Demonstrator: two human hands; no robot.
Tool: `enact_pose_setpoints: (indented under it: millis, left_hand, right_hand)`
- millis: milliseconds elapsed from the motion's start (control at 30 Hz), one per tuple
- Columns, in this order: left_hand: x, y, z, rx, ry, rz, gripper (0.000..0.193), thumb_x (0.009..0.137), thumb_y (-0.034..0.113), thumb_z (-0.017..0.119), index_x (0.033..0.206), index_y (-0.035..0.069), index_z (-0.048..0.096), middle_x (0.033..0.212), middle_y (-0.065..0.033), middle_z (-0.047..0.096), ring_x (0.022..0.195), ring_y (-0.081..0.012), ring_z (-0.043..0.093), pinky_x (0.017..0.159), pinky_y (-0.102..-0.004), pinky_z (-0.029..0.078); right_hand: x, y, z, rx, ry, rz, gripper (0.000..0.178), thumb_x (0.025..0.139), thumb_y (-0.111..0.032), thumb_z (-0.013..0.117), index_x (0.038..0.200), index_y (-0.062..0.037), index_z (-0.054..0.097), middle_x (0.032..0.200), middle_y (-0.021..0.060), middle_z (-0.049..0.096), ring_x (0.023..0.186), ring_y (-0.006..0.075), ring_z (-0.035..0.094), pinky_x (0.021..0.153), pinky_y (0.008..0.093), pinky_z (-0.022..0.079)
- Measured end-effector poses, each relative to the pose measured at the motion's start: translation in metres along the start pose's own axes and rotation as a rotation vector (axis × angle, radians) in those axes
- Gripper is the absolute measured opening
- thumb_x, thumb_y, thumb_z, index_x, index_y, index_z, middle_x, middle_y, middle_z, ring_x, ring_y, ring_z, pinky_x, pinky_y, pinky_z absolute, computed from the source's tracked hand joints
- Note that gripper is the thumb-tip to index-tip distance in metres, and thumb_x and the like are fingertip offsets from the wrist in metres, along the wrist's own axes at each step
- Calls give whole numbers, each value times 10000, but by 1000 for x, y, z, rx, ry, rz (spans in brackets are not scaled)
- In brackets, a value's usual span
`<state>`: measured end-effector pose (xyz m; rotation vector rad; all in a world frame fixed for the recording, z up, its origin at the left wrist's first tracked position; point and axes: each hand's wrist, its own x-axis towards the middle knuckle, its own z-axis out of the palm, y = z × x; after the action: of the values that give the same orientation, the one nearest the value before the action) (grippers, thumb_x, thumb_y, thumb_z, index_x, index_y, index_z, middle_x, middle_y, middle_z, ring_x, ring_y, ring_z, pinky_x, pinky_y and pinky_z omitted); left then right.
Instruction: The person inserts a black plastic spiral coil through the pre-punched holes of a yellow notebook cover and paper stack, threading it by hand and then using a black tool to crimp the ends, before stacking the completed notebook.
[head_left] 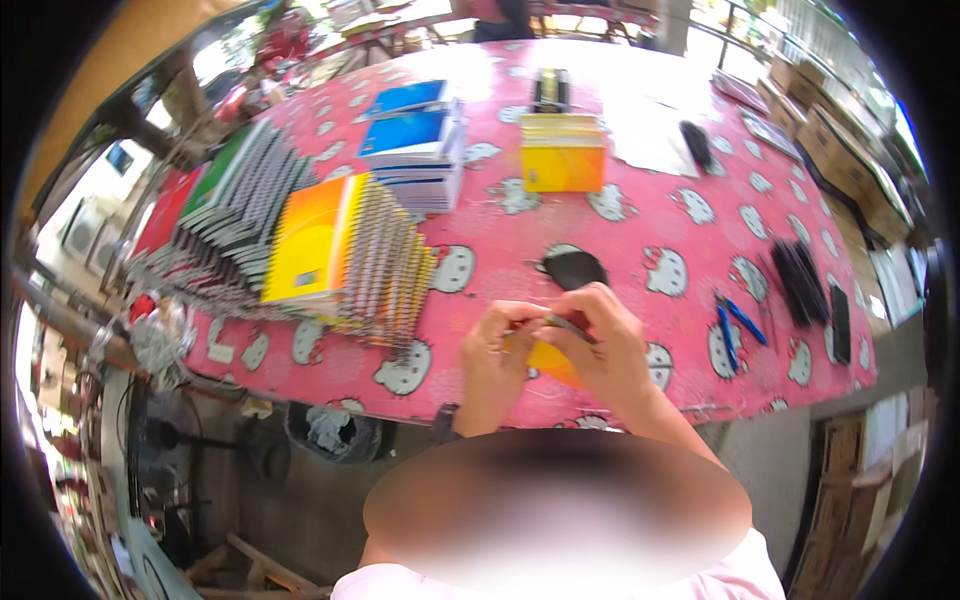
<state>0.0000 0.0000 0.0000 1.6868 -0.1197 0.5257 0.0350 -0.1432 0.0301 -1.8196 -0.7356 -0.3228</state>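
Near the table's front edge, my left hand [492, 368] and my right hand [617, 352] meet over a small yellow notebook [556, 364]. Fingers and thumbs of both are closed in a pinch along its far edge. Most of the notebook is covered by my hands, and the exact spot they grip is too blurred to make out. Just beyond the fingers lies a flat black object [575, 268] whose kind I cannot tell. To the right are blue-handled pliers [738, 333].
Yellow spiral notebooks [345, 250] stand stacked at left, beside green ones [225, 175] and red ones [168, 225]. Blue-covered books [408, 135] and a yellow stack [563, 160] sit farther back. Black coils [798, 282] and a dark phone-like slab [841, 325] lie at right.
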Motion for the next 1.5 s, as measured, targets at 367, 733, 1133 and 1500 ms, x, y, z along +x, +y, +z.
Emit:
enact_pose_setpoints:
  millis: [367, 733, 1133, 1500]
  left_hand:
    - [-7, 8, -6, -33, 76, 101, 97, 910, 96, 584, 937, 13, 541, 846, -82, 575, 700, -166, 577, 618, -275, 473]
    - [104, 149, -149, 719, 231, 536, 219, 943, 152, 400, 884, 18, 563, 823, -103, 562, 730, -173, 518, 697, -300, 407]
    - [195, 83, -165, 1228, -136, 674, 173, 915, 152, 520, 989, 17, 597, 1041, -149, 599, 999, -325, 548, 897, -395, 418]
    - [62, 113, -76, 803, -68, 859, 281, 769, 79, 668, 1042, 66, 602, 1087, -112, 592, 961, -311, 552, 831, -418, 425]
  right_hand:
    - [9, -16, 5, -37, -139, -79, 238, 873, -215, 639, 929, 1, 558, 854, 131, 564, 759, 305, 562, 665, 369, 466]
    - [28, 16, -39, 205, -97, 200, 332, 872, -258, 639, 1097, -22, 582, 998, 138, 614, 1001, 260, 561, 844, 350, 455]
    - [97, 138, -38, -484, -75, -107, 157, 786, -88, 639, 935, -38, 647, 915, 110, 630, 928, 299, 574, 803, 419, 450]
    - [209, 207, -8, -972, 24, -184, 281, 759, -183, 684, 1035, -141, 652, 1038, 14, 632, 1094, 204, 516, 913, 410, 381]
